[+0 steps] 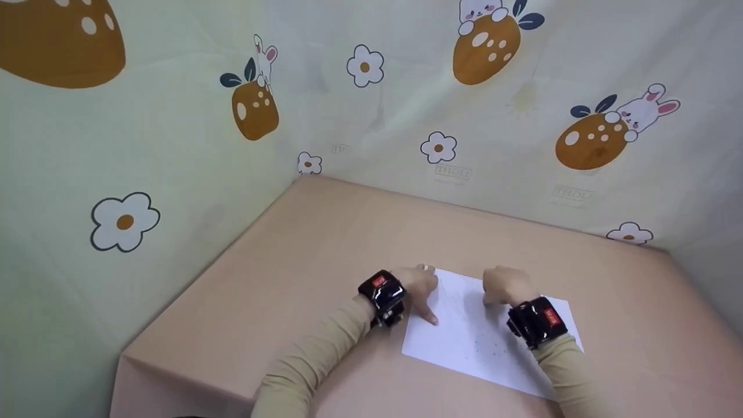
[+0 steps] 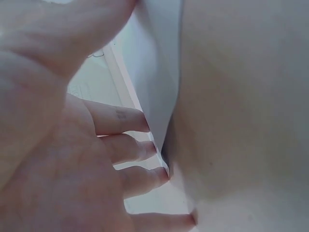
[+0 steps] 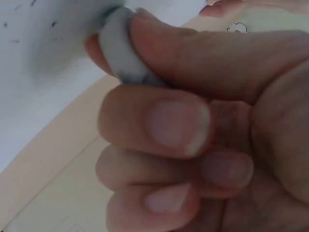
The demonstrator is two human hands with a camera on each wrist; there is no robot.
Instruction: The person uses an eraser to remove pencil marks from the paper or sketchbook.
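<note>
A white sheet of paper [image 1: 450, 342] lies on the table, with faint grey marks and small dark crumbs [image 1: 494, 351] on it. My left hand [image 1: 421, 288] rests at the sheet's left edge, thumb and fingers spread apart; the left wrist view shows the fingertips [image 2: 161, 175] right at the paper's border. Over the middle of the sheet, my right hand [image 1: 506, 284] pinches a white eraser [image 3: 118, 46] between thumb and index finger. The eraser is smudged grey and its tip meets the paper. The other right fingers curl into the palm. In the head view the hand hides the eraser.
The table [image 1: 278, 261] wears a plain tan cover. Pale curtains [image 1: 191, 157] printed with flowers, rabbits and orange fruit stand along its left and far sides. Each wrist carries a black camera unit [image 1: 537, 322].
</note>
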